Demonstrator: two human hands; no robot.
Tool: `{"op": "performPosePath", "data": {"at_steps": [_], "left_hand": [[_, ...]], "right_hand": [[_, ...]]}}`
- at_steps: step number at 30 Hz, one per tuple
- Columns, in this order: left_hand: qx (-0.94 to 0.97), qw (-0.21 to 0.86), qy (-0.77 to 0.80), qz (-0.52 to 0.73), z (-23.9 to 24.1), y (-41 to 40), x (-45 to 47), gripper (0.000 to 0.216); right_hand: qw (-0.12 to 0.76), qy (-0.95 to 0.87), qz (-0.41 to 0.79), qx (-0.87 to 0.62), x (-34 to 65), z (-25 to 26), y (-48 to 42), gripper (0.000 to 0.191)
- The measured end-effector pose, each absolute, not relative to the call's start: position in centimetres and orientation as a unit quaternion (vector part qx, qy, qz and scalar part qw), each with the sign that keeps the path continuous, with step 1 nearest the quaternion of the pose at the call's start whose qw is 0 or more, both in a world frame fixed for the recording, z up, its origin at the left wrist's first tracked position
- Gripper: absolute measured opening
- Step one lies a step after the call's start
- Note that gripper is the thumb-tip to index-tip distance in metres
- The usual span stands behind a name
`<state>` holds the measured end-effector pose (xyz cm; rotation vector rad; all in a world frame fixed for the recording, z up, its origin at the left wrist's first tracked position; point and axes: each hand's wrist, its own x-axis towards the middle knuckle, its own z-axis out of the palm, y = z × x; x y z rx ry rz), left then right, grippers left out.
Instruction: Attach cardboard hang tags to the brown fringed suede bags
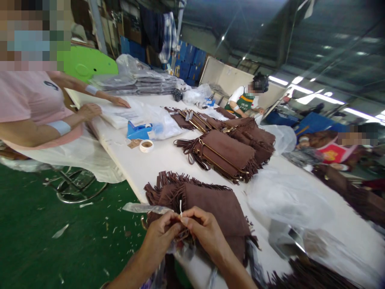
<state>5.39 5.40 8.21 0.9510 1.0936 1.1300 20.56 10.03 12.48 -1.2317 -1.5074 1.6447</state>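
My left hand and my right hand meet over the near edge of a brown fringed suede bag. Both are pinched together on a thin white tie that sticks up between the fingertips. A strip of clear plastic trails to the left from my left hand. The bag lies on the white table, its fringe spread toward the left.
More brown fringed bags lie in stacks further along the table, with clear plastic bags to the right. A blue tape dispenser and a tape roll sit mid-table. A person in pink sits at the left; other workers are at the far end.
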Motion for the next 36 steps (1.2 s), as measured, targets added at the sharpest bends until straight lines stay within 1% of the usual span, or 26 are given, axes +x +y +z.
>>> {"op": "performPosePath", "data": {"at_steps": [6, 15, 24, 31, 36], "left_hand": [[0.412, 0.606, 0.463, 0.499, 7.7, 5.5, 5.4, 0.023], [0.382, 0.600, 0.479, 0.514, 8.3, 5.5, 5.4, 0.019], [0.376, 0.589, 0.503, 0.508, 8.2, 5.2, 5.2, 0.019], [0.377, 0.584, 0.510, 0.507, 8.7, 5.3, 5.2, 0.020], [0.339, 0.598, 0.497, 0.529, 8.5, 5.2, 5.1, 0.020]], "right_hand": [[0.296, -0.636, 0.536, -0.470, 20.9, 12.6, 10.0, 0.013], [0.311, -0.691, 0.450, -0.473, 20.7, 12.8, 9.8, 0.014], [0.271, -0.726, 0.394, -0.494, 20.6, 13.2, 9.5, 0.017], [0.260, -0.738, 0.379, -0.493, 20.9, 12.7, 9.3, 0.017], [0.215, -0.786, 0.326, -0.480, 21.1, 12.1, 9.3, 0.016]]}}
